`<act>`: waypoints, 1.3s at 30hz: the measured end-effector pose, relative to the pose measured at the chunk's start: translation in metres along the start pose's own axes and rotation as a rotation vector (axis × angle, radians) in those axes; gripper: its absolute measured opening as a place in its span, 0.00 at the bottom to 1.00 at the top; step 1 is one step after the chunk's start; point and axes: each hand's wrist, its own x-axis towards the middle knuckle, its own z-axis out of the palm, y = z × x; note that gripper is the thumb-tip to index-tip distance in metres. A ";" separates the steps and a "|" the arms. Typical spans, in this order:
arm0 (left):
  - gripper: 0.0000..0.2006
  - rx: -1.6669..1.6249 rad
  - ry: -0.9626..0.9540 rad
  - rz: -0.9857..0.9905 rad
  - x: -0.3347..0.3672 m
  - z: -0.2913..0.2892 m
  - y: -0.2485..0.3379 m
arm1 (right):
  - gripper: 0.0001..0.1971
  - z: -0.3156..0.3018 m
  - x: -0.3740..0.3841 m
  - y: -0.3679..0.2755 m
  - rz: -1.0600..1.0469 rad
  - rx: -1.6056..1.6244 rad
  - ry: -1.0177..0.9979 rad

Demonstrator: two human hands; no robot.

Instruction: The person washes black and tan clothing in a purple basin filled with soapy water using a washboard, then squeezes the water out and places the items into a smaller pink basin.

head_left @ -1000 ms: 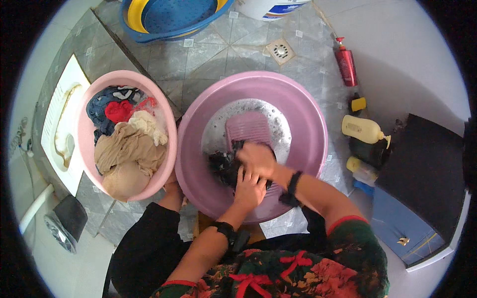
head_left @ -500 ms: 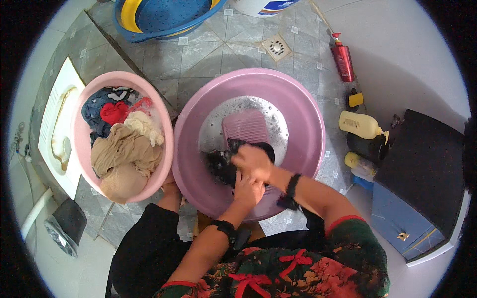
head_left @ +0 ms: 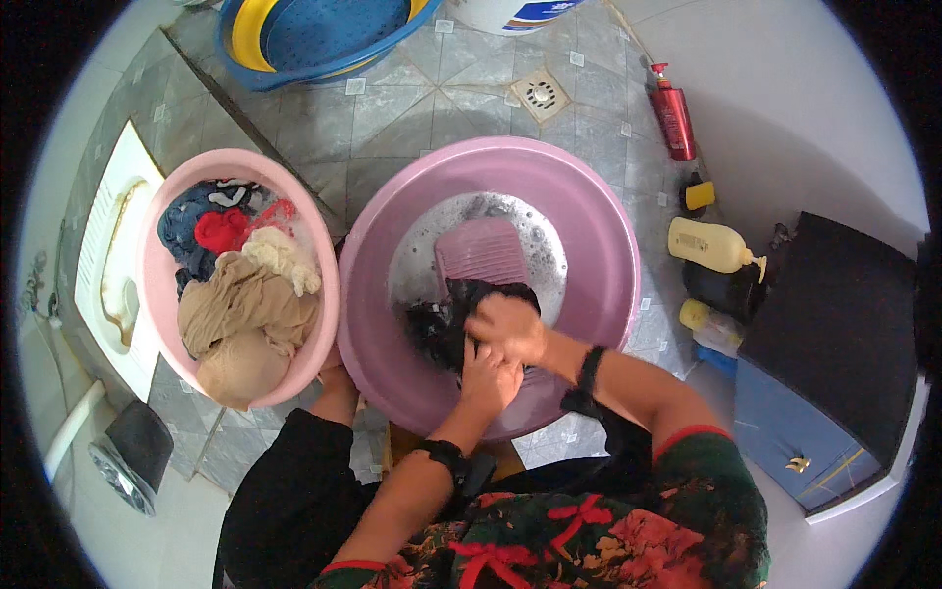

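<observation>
A wet black garment (head_left: 463, 306) lies over the lower part of a ridged pink washboard (head_left: 479, 248), which rests in soapy water inside a large mauve basin (head_left: 603, 265). My left hand (head_left: 491, 377) grips the near side of the garment. Right above it, my right hand (head_left: 510, 329) is closed on the same cloth, a little smeared by motion. Both hands are close together, and part of the garment trails into the suds on the left. Its exact kind cannot be made out.
Left stands a pink basin (head_left: 329, 294) of wet clothes, beside a squat toilet (head_left: 118, 245). A blue-and-yellow basin (head_left: 329, 74) and a floor drain (head_left: 541, 95) lie beyond. Along the right wall are a red bottle (head_left: 673, 118), a cream pump bottle (head_left: 708, 245) and a blue cabinet (head_left: 785, 422).
My right hand has shifted slightly on the black garment, and more of the cloth shows spread over the washboard. My left hand stays almost in place.
</observation>
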 end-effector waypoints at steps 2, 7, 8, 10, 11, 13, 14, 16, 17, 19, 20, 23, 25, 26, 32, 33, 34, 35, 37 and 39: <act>0.19 0.142 0.213 0.205 0.006 -0.012 0.009 | 0.08 0.002 0.027 0.042 0.199 -0.059 0.343; 0.24 0.138 0.211 0.216 0.002 -0.016 0.016 | 0.16 -0.017 0.064 0.107 0.467 -0.081 0.359; 0.25 0.109 0.198 0.192 -0.001 -0.016 0.020 | 0.18 -0.018 0.057 0.104 0.528 0.035 0.357; 0.28 0.179 0.176 0.180 -0.003 -0.020 0.017 | 0.24 -0.015 0.037 0.091 0.651 0.270 0.350; 0.29 0.210 0.166 0.179 -0.005 -0.021 0.016 | 0.26 -0.014 0.025 0.088 0.685 0.368 0.334; 0.27 0.236 0.153 0.148 -0.007 -0.018 0.012 | 0.30 -0.013 0.004 0.082 0.747 0.569 0.299; 0.25 0.252 0.134 0.132 -0.006 -0.021 0.015 | 0.28 -0.015 -0.005 0.085 0.760 0.468 0.316; 0.21 0.322 0.174 0.160 -0.001 -0.015 0.025 | 0.27 0.000 -0.039 0.124 0.757 0.738 0.492; 0.19 0.387 0.238 0.168 0.002 -0.003 0.018 | 0.26 0.004 -0.046 0.134 0.728 0.886 0.569; 0.18 0.365 0.199 0.040 -0.002 -0.018 0.001 | 0.21 -0.014 -0.038 0.101 0.846 1.229 0.729; 0.18 0.234 0.091 -0.031 0.008 -0.030 0.007 | 0.17 -0.011 -0.053 0.111 0.872 1.357 0.793; 0.18 -0.016 0.142 -0.102 0.001 -0.078 0.015 | 0.11 -0.012 -0.074 0.110 0.893 1.802 0.773; 0.18 -0.214 0.113 -0.166 -0.003 -0.115 0.019 | 0.10 -0.029 -0.074 0.092 0.919 2.015 0.726; 0.17 -0.296 0.172 -0.126 -0.008 -0.127 0.010 | 0.11 -0.041 -0.065 0.078 0.937 2.083 0.711; 0.28 -0.261 0.120 -0.180 0.003 -0.084 -0.005 | 0.21 -0.033 -0.051 0.116 1.022 1.022 0.753; 0.30 -0.166 0.114 -0.152 -0.002 -0.074 -0.014 | 0.22 -0.028 -0.035 0.113 1.090 0.617 0.625; 0.33 -0.072 0.106 -0.120 -0.005 -0.064 -0.023 | 0.22 -0.023 -0.026 0.109 1.034 0.507 0.559; 0.35 0.025 0.092 -0.100 -0.011 -0.058 -0.034 | 0.23 -0.017 -0.013 0.096 0.973 0.410 0.484; 0.39 0.021 0.128 -0.153 -0.020 -0.054 -0.036 | 0.23 -0.010 0.007 0.064 1.047 0.198 0.572; 0.39 -0.010 0.190 -0.160 -0.023 -0.048 -0.022 | 0.24 -0.001 0.004 0.065 0.997 0.220 0.584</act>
